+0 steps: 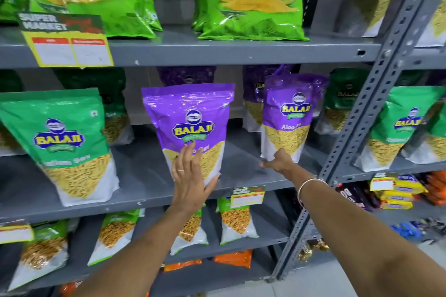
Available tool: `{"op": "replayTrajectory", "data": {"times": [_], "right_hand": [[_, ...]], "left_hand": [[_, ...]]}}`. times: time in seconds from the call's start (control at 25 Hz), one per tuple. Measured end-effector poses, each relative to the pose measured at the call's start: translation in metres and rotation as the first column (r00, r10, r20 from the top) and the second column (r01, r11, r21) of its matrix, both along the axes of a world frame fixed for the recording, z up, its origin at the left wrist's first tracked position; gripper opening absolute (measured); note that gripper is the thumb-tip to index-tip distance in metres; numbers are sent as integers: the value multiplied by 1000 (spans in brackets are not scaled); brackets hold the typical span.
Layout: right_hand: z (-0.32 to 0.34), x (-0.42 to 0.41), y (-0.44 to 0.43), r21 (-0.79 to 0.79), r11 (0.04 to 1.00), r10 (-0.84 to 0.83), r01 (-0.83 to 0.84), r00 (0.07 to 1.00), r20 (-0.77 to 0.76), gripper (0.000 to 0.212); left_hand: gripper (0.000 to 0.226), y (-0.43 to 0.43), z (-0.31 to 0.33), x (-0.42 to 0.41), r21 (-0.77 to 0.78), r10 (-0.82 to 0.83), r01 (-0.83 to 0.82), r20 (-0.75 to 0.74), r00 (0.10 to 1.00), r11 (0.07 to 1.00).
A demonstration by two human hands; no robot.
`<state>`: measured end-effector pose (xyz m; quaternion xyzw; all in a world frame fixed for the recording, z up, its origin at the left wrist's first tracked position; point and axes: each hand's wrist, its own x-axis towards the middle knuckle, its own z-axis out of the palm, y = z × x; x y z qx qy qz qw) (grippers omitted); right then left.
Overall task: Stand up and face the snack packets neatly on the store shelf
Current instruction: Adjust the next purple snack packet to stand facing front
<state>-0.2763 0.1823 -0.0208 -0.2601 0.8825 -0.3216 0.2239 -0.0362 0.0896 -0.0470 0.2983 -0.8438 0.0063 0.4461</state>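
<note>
Two purple Balaji snack packets stand on the grey middle shelf (149, 171). The nearer purple packet (190, 113) stands upright near the shelf's front edge. My left hand (190, 181) lies flat against its lower front, fingers spread, thumb at its bottom right corner. The second purple packet (287, 113) stands further right and deeper in. My right hand (277, 163) grips its bottom edge. More purple packets (253, 99) stand behind, partly hidden. A green Balaji packet (62, 142) stands at the left, leaning slightly.
Bright green packets (251, 0) fill the shelf above. A perforated grey upright post (366, 113) rises on the right, with green packets (395, 128) beyond it. Smaller packets (236, 219) stand on the lower shelf. Price tags (70, 48) hang from shelf edges.
</note>
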Motion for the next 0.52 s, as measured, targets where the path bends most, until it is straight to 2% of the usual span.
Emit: {"op": "replayTrajectory", "data": {"times": [0.08, 0.12, 0.16, 0.2, 0.28, 0.32, 0.4, 0.52], "right_hand": [[5, -33, 20, 25, 997, -70, 71, 996, -55, 96], [9, -48, 27, 9, 997, -76, 76, 996, -56, 96], [10, -63, 30, -51, 996, -77, 76, 997, -8, 90], [12, -79, 33, -149, 986, -62, 73, 995, 73, 81], [13, -100, 36, -316, 946, 10, 74, 967, 255, 66], [11, -108, 39, -366, 928, 51, 78, 943, 330, 63], [2, -122, 36, -422, 903, 118, 83, 896, 429, 60], [-7, -127, 25, -438, 898, 195, 38, 859, 474, 63]], "left_hand": [[66, 16, 0, -35, -35, -99, 103, 94, 991, 994], [66, 21, 1, -57, 13, -135, 135, 135, 982, 991], [67, 25, 0, -80, 112, -163, 147, 147, 976, 983], [70, 30, -2, -106, 274, -189, 150, 124, 974, 950], [82, 31, -4, -152, 628, -212, 150, 25, 977, 764], [90, 29, -7, -174, 744, -201, 136, -3, 980, 654], [99, 22, -8, -207, 860, -175, 124, -42, 984, 494], [89, 15, -9, -235, 918, -116, 159, -125, 985, 363]]}}
